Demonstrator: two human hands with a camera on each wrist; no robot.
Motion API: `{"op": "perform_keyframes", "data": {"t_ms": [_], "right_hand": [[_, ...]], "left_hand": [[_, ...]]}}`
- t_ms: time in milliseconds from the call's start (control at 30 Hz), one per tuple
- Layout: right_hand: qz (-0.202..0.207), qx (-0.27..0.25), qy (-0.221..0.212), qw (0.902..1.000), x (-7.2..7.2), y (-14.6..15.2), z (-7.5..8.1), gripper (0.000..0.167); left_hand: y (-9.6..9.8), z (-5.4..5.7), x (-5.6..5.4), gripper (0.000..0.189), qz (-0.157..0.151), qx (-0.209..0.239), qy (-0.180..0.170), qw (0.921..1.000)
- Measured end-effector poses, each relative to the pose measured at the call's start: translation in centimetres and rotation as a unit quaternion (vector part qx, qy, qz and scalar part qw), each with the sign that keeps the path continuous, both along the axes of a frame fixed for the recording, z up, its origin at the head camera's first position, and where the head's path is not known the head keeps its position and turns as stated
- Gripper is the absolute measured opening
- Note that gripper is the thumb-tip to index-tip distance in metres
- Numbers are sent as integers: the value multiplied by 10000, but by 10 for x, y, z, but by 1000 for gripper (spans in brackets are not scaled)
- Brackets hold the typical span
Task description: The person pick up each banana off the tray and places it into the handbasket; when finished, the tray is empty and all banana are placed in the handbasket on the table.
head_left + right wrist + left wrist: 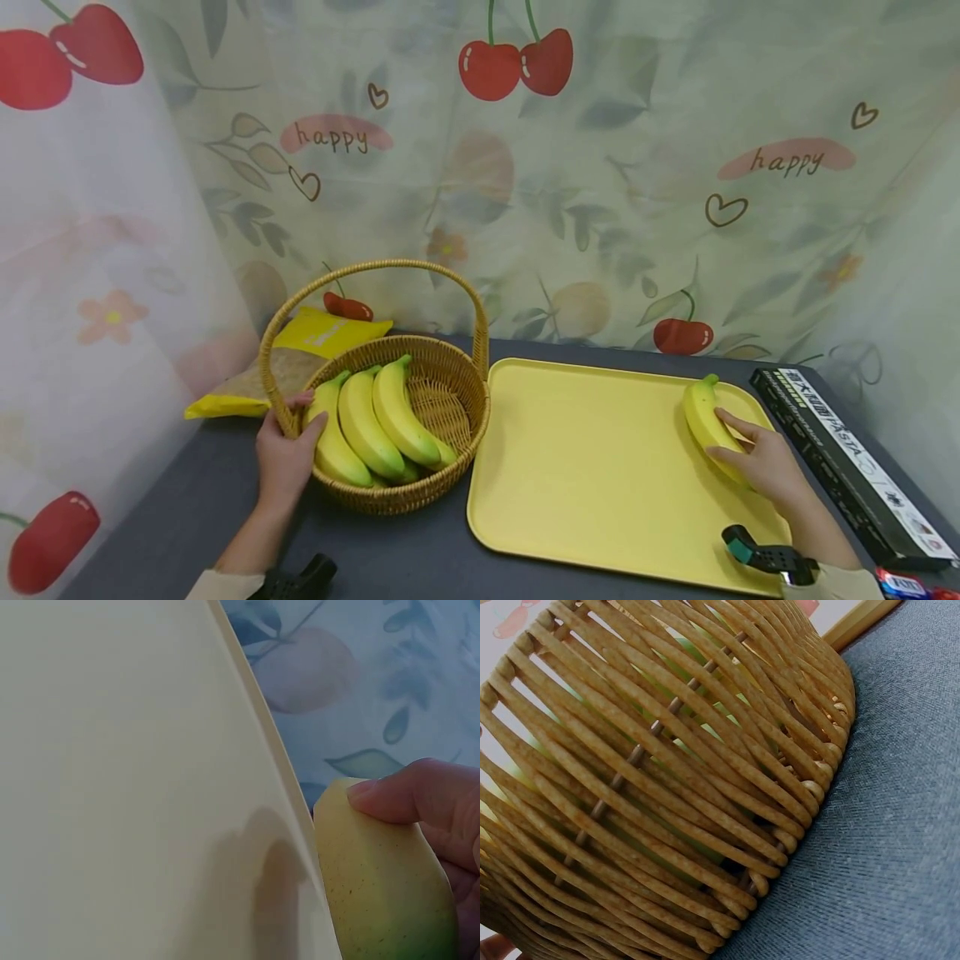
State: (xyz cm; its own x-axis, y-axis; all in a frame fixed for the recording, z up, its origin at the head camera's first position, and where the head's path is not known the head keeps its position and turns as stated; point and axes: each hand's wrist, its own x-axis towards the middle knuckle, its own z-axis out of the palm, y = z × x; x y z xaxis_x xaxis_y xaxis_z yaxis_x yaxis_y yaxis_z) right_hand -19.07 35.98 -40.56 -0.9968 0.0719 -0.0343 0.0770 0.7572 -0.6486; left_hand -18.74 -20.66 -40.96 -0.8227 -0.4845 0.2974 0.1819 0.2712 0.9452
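Observation:
My left hand [285, 462] grips the left side of a round wicker basket [382, 500], where its tall arched handle meets the rim. Several yellow bananas [363, 421] lie inside, towards the basket's left. The left wrist view is filled by the woven wall [667, 765], with green and yellow showing through its gaps. Over the right part of a yellow tray [592, 467], my right hand [765, 462] holds a single banana [702, 408], stem pointing away. In the right wrist view the thumb presses on that banana [382, 892]; whether it touches the tray I cannot tell.
Behind the basket lies a yellow and brown bag [326, 333]. A long black and white box [847, 458] marked PASTA runs along the tray's right side, with a small blue and red packet [900, 583] at its near end. A printed curtain [600, 208] hangs behind the table.

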Motion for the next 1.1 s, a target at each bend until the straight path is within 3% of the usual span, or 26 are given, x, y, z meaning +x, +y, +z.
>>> {"op": "perform_keyframes", "data": {"t_ms": [633,1100], "right_hand": [[112,6,158,9998,4,-10,13,76],[404,-210,489,9978,13,-32,29,71]], "left_hand": [[-1,-3,-3,25,74,71,186,9998],[-1,-3,-2,26,31,17,71,10000]]}}
